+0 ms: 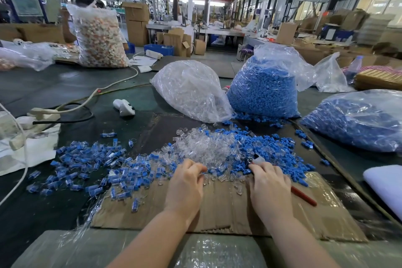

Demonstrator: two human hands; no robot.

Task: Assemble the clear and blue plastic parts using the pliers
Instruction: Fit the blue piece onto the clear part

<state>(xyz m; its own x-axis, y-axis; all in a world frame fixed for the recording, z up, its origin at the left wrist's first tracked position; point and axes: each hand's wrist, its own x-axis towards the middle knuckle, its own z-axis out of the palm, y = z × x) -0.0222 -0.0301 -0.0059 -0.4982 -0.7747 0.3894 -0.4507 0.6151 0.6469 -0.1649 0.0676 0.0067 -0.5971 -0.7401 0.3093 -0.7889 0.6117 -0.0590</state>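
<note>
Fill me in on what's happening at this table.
A person is putting plastic parts together over a sheet of cardboard. The right hand grips red-handled pliers; the left hand picks at the loose clear parts. Loose blue parts lie to the right, joined pieces to the left.

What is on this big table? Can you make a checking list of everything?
Surface: dark table with flattened cardboard under the hands.
Job's things: loose clear parts, loose blue parts, joined pieces heaped on the left, pliers with red handles.
Clutter: bag of clear parts, two bags of blue parts, white cloth.
Grips: left hand pinches something small at the pile; right hand holds the pliers.
Cables: white cable and black cable across the table.
Surroundings: factory hall, cardboard boxes, a person behind a big bag.
</note>
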